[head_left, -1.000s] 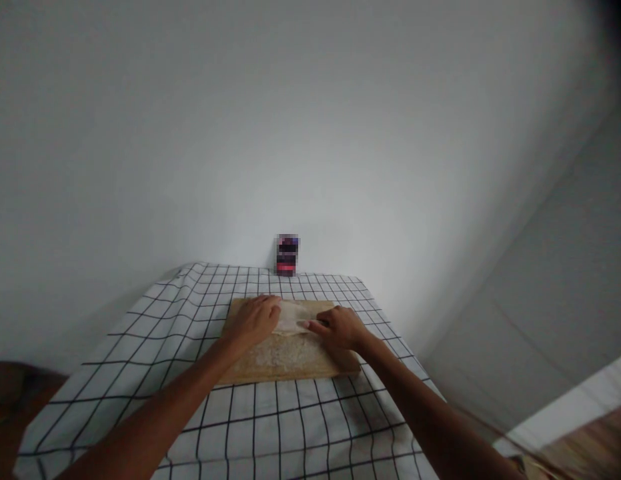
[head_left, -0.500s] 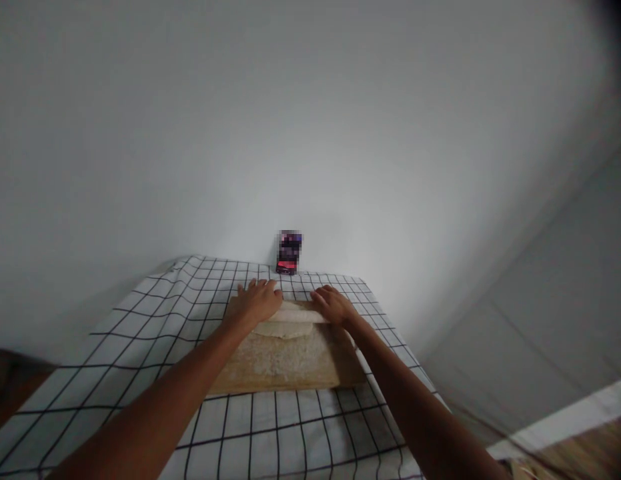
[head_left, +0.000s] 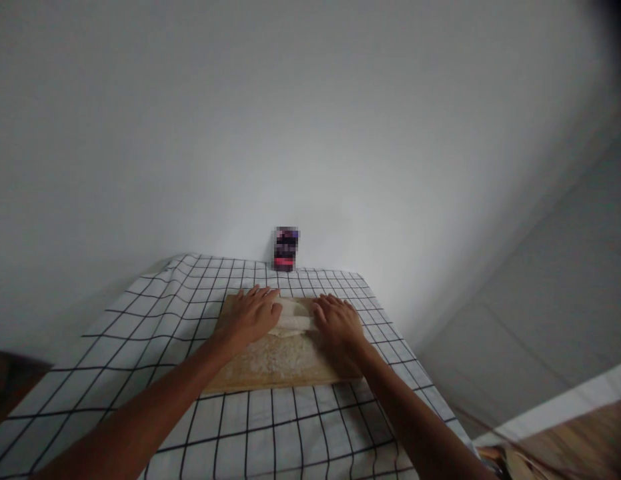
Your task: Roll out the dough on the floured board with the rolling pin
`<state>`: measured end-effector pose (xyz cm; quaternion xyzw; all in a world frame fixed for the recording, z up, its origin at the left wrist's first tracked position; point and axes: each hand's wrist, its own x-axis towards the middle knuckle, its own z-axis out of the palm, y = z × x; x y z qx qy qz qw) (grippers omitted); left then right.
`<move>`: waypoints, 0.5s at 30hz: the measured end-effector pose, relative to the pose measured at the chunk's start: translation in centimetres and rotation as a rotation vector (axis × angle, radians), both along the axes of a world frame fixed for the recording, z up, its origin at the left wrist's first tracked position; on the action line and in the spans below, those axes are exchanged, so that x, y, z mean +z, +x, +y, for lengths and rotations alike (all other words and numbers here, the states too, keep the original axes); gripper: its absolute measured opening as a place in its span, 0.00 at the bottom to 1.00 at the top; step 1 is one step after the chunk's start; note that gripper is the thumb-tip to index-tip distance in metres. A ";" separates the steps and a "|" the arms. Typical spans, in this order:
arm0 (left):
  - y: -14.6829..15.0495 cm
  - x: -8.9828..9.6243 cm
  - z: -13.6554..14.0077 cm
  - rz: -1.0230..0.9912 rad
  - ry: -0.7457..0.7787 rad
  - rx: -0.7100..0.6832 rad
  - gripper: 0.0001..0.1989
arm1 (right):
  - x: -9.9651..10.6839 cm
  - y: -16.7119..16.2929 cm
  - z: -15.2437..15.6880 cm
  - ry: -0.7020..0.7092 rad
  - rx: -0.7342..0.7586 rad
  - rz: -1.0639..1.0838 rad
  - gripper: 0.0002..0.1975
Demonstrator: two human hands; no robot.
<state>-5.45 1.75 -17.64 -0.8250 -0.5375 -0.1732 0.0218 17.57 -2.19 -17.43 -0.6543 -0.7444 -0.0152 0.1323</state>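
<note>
A pale rolling pin [head_left: 296,323] lies crosswise over a thin sheet of dough [head_left: 294,306] on a floured wooden board [head_left: 277,360]. My left hand [head_left: 255,312] rests palm down over the pin's left part, its fingers stretched forward. Over the right part lies my right hand [head_left: 337,319], also palm down with fingers extended away from me. Both hands cover the ends of the pin, so only its middle shows between my thumbs. Some dough edge peeks out in front of the pin and more lies behind it.
The board sits on a white tablecloth [head_left: 255,427] with a black grid pattern. Behind it a phone-like dark object [head_left: 285,249], its picture blurred, leans against the white wall [head_left: 310,133]. Wooden floor [head_left: 585,433] shows at lower right.
Both hands and the rolling pin have come back toward me over the board. My fingers lie flatter now, and more dough shows behind the pin.
</note>
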 end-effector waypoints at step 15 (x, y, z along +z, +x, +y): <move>0.8 1.0 0.7 -0.002 -0.082 0.053 0.27 | 0.1 0.8 2.0 -0.083 0.046 0.053 0.22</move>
